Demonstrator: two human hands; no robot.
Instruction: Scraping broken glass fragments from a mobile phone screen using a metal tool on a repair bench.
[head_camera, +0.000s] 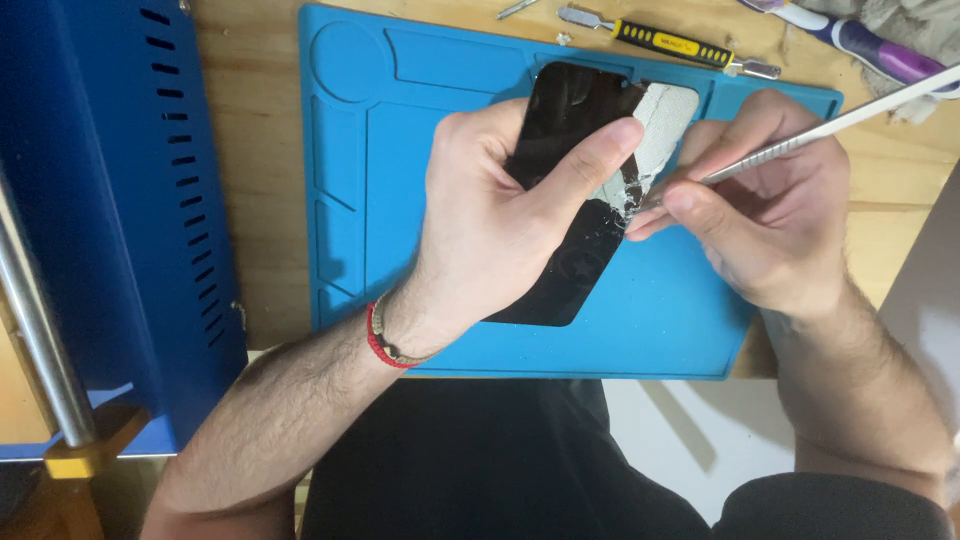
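A black phone (566, 262) with a cracked glass face lies tilted on a blue work mat (400, 150). Part of its upper right area shows a pale grey patch (662, 118) where the glass is gone. My left hand (500, 215) grips the phone, thumb pressed across its face near the broken edge. My right hand (770, 215) holds a thin metal pry tool (830, 125) like a pen, its tip at the cracked glass edge beside my left thumb.
A blue vented metal machine (110, 200) stands at the left with a steel rod (40, 340). Beyond the mat lie a yellow-handled tool (665, 42), a small metal bit (516, 9) and a purple-white handle (880, 50) on the wooden table (250, 150).
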